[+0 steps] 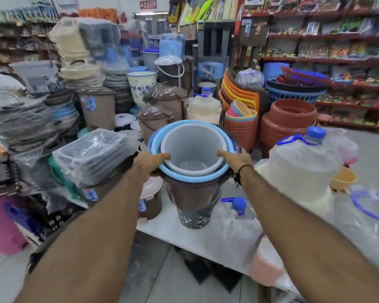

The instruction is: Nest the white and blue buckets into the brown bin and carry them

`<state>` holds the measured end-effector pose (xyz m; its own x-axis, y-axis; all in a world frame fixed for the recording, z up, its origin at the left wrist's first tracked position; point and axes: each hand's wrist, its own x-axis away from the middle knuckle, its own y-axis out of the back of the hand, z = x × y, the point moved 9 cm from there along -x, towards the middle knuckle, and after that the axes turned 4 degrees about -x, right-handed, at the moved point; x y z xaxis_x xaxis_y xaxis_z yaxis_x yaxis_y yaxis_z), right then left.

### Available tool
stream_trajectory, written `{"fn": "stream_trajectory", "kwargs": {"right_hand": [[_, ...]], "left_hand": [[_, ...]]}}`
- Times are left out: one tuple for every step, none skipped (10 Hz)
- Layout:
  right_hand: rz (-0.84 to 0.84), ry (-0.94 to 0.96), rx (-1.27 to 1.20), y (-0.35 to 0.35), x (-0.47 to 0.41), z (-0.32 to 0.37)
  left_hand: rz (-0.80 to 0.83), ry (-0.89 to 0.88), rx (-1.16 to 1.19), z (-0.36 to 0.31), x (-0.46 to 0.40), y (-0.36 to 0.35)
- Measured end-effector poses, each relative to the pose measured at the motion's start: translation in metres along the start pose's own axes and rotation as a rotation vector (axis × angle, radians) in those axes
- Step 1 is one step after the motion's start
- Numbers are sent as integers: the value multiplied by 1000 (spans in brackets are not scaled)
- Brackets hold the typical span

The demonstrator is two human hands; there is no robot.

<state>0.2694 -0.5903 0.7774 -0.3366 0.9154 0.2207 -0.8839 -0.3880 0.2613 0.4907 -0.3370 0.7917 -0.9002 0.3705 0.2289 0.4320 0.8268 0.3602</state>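
Left grip (148, 164) and right grip (234, 160) closed on opposite rim sides, smooth round white bucket (193, 147) inside blue bucket (177, 177), both inside glossy brown bin (190, 193), above white worktop (162, 228) front edge

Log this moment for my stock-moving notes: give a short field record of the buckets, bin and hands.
white bucket: innermost, upright, empty
blue bucket: around the white one, inside the bin
brown bin: outermost, holds both
left hand: grips the rims on the left side
right hand: grips the rims on the right side
table: white, below the stack; contact unclear
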Motion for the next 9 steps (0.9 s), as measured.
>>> {"fn": "stream_trajectory", "kwargs": {"right_hand": [[-28,12,12,-6,-29,13],[-60,-13,52,-23,-81,1],[-80,-75,95,-40,-118,-27],[-107,-181,103,-67,-154,-79],[-100,-282,96,-89,-171,-120],[-44,-428,163,-122,-197,-188],[-27,-449,202,-134,-206,-215],[-25,-458,241,-140,-219,-223],[-28,-464,305,-138,-222,-213]], "left_hand": [[6,13,20,-7,-35,-21],[51,43,38,4,-96,-57],[85,83,6,31,-140,-83],[175,164,-39,87,-196,-124],[217,227,-123,126,-229,-144],[260,273,-294,172,-259,-162],[348,339,-368,201,-267,-174],[440,347,-510,214,-283,-187],[431,259,-683,206,-293,-191]]}}
